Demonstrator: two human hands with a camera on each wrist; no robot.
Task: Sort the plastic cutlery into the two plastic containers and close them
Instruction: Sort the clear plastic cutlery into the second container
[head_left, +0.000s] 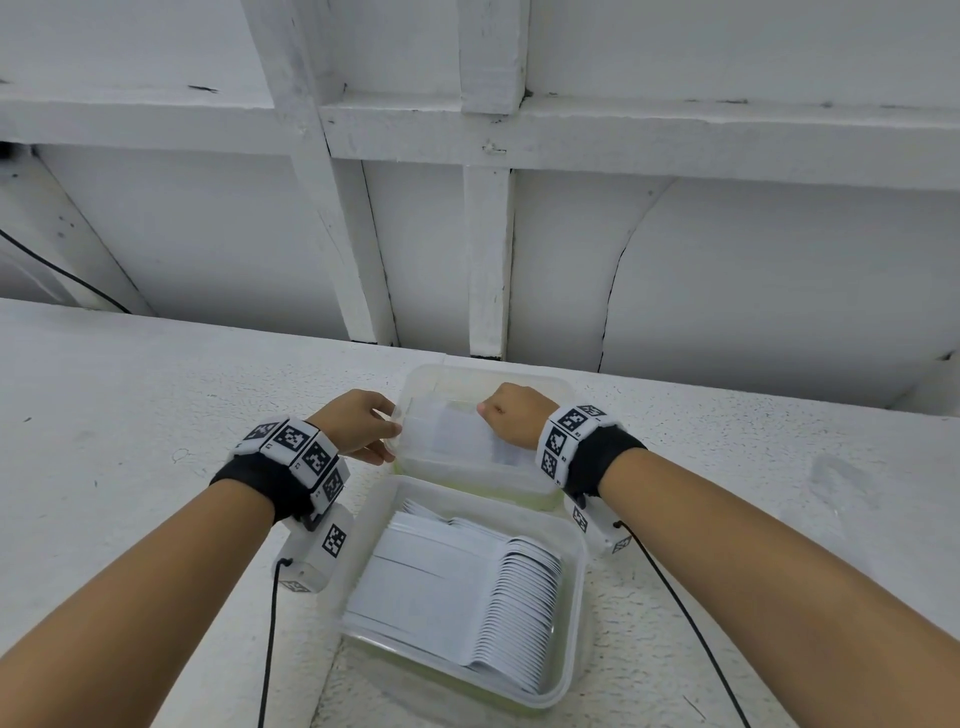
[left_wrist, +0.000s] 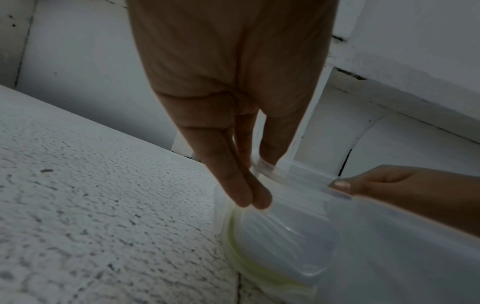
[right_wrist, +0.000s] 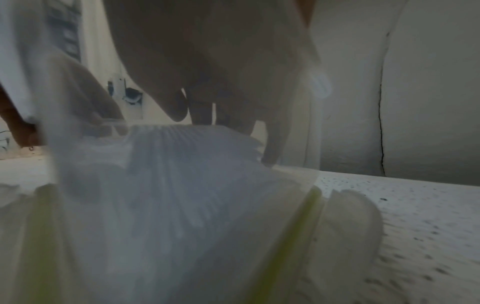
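Note:
Two translucent plastic containers sit on the white table. The near container (head_left: 577, 597) is uncovered and holds a tight row of white plastic spoons (head_left: 519, 597). Over the far container (head_left: 519, 491) a clear lid (head_left: 457, 441) with a yellow-green seal (left_wrist: 233, 236) is tilted. My left hand (head_left: 388, 439) pinches the lid's left edge, seen close up as the left hand (left_wrist: 255, 185) in its wrist view. My right hand (head_left: 498, 421) grips the lid's right part, thumb (left_wrist: 342, 185) on top. White cutlery (right_wrist: 182, 164) shows blurred through the lid.
The textured white table (head_left: 130, 415) extends to both sides of the containers. Its far edge runs just behind the far container, below a white panelled wall (head_left: 488, 234). Black cables (head_left: 270, 623) hang from both wrist cameras beside the near container.

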